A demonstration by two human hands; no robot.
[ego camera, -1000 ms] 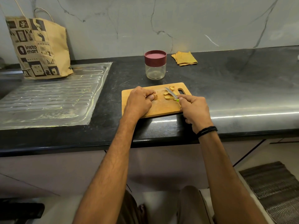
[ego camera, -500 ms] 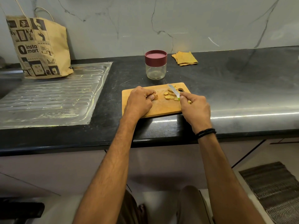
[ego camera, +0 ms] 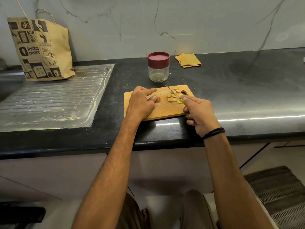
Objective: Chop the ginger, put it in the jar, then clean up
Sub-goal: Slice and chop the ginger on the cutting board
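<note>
A wooden cutting board [ego camera: 165,111] lies on the black counter. My left hand [ego camera: 142,103] grips the uncut ginger stub [ego camera: 158,98] at the board's middle. My right hand [ego camera: 198,113] holds a small knife [ego camera: 172,92] with a green handle; its blade points up and left over several ginger slices [ego camera: 172,96] at the board's right end. Behind the board stands a glass jar [ego camera: 158,72] with a maroon lid, shut and apparently empty.
A folded yellow cloth [ego camera: 188,60] lies right of the jar by the wall. A paper shopping bag [ego camera: 39,48] stands on the steel drainboard [ego camera: 49,103] at left. The counter's front edge runs just below my wrists. A floor mat [ego camera: 279,195] lies at lower right.
The knife blade swung from beside the slices to over them and back toward the left. My right hand shifted slightly. My left hand stayed on the ginger.
</note>
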